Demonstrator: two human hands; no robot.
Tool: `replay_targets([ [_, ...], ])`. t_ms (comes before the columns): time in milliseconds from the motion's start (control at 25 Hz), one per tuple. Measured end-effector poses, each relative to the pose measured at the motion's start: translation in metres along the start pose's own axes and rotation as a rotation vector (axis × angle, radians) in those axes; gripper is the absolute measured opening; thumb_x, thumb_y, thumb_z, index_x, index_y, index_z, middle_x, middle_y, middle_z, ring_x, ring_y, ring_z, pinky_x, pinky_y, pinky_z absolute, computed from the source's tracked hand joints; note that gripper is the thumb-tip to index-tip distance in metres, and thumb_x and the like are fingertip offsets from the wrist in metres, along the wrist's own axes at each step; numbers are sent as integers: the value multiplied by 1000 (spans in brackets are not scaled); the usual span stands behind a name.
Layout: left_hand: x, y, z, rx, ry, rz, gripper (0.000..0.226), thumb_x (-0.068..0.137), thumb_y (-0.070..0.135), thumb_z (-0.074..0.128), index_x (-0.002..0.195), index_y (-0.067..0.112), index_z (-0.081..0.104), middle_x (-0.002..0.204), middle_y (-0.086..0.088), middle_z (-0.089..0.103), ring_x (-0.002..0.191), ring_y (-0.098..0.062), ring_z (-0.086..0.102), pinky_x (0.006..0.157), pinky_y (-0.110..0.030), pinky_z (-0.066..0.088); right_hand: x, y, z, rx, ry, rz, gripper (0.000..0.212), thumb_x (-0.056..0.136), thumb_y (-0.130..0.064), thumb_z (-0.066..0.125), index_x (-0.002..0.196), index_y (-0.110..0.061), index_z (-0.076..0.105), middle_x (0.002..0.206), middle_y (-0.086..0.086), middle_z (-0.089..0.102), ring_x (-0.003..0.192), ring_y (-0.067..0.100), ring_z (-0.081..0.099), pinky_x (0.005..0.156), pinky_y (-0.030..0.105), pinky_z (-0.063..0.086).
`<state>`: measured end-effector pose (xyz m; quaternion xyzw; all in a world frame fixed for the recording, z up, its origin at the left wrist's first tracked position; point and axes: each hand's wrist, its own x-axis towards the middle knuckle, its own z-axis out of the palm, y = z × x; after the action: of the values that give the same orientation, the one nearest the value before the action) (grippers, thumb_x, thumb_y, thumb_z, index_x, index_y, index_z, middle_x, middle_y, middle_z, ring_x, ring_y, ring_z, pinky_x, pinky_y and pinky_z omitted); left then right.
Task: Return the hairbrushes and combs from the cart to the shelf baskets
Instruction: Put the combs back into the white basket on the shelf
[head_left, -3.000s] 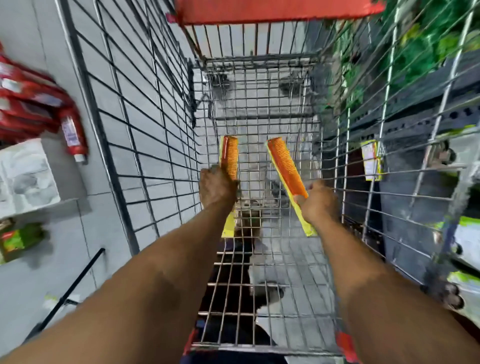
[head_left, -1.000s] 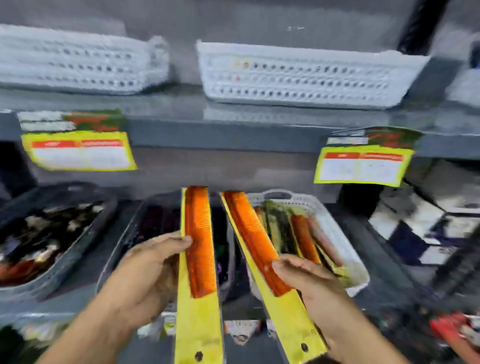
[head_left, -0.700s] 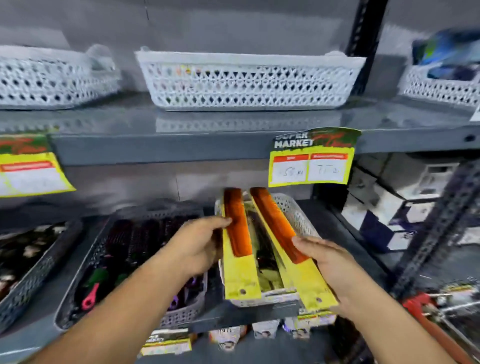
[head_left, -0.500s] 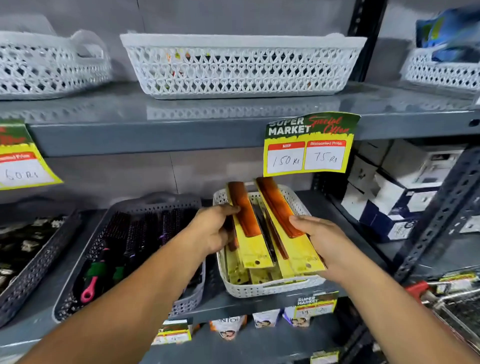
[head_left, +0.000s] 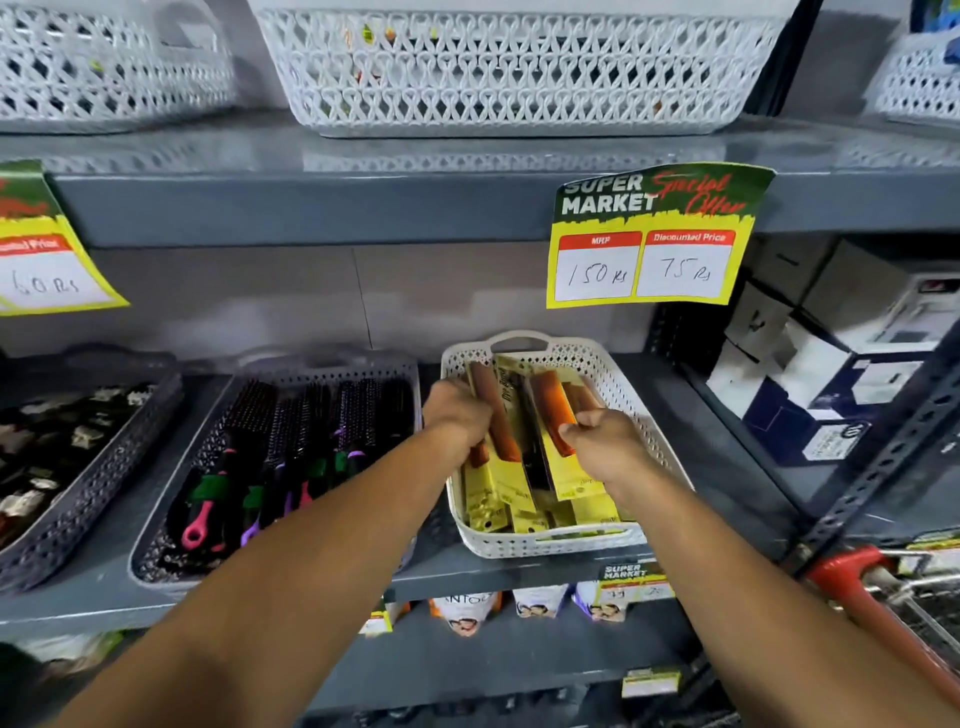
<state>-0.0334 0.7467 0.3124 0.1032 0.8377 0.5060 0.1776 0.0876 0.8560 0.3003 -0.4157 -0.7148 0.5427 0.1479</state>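
Both my hands are inside the white comb basket (head_left: 631, 387) on the middle shelf. My left hand (head_left: 454, 415) grips an orange comb on a yellow card (head_left: 498, 431), lying low against the combs stored there. My right hand (head_left: 605, 441) grips a second orange comb on a yellow card (head_left: 550, 415) beside it. Several carded combs fill the basket under them. A dark basket (head_left: 322, 371) of hairbrushes with pink, green and purple handles sits just left. The cart's red handle (head_left: 852, 582) shows at the lower right.
A grey shelf edge (head_left: 311, 208) with a yellow price tag (head_left: 649, 244) hangs right above the comb basket. White lattice baskets (head_left: 519, 78) stand on the upper shelf. White and blue boxes (head_left: 831, 364) sit right of the basket, and another dark basket (head_left: 104, 467) sits at the far left.
I turned from the cart to the shelf with one comb in each hand. Both combs have moved forward and down from above the white basket into it.
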Motion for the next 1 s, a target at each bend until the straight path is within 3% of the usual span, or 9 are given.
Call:
replay_targets([
  [120,-7,-1,6,67,1,7,20,85,21,60,94,8,72,93,-13,73,83,-30,69,63,-27,49,5,6,2,-133,36,-12,50,90,-23,58,136,-9,46,142,10,50,113,26,55,94,31,43],
  [320,-10,-5,13,188,-8,-1,24,90,24,58,97,4,69,101,-15,72,79,-24,62,64,-25,45,8,13,3,-364,46,-49,47,90,-26,56,135,-14,49,139,8,54,105,25,62,90,37,52],
  [400,-15,-2,15,254,-14,-3,22,94,20,52,100,4,66,106,-17,70,83,-26,63,66,-27,47,10,14,5,-497,5,-96,41,89,-23,56,128,-13,55,146,7,46,113,26,60,92,40,51],
  [480,-17,0,15,320,-26,-15,26,95,10,48,115,-1,60,113,-20,67,98,-30,66,76,-31,53,13,15,7,-615,-10,-148,29,87,-17,56,114,-8,63,151,7,37,123,26,53,95,40,50],
  [560,-17,2,17,410,-76,-2,32,95,3,47,126,-5,52,118,-20,64,106,-31,65,88,-35,55,13,14,9,-704,18,-157,22,85,-11,56,106,-8,64,146,7,43,128,27,49,98,40,47],
  [640,-16,2,19,479,-122,9,29,95,3,48,121,-5,54,117,-19,64,105,-31,65,91,-38,55,12,12,10,-774,39,-151,20,84,-8,57,103,-10,63,136,8,52,125,26,50,99,38,46],
  [720,-12,1,22,480,-148,0,23,94,6,50,112,-3,60,107,-15,66,94,-28,66,83,-34,55,10,13,11,-833,32,-151,19,83,-6,58,100,-12,62,131,9,55,121,26,52,97,35,47],
  [840,-11,-2,26,488,-161,2,20,94,11,52,108,2,63,96,-10,63,93,-28,65,76,-32,50,8,14,14,-901,43,-172,23,82,-6,60,103,-12,64,136,10,51,118,26,55,93,38,51],
  [1000,-8,-5,28,558,-225,38,22,94,12,51,111,4,62,113,-15,67,104,-29,65,87,-35,51,9,16,15,-970,69,-181,30,80,-7,61,110,-12,65,148,9,37,128,30,45,99,45,47],
])
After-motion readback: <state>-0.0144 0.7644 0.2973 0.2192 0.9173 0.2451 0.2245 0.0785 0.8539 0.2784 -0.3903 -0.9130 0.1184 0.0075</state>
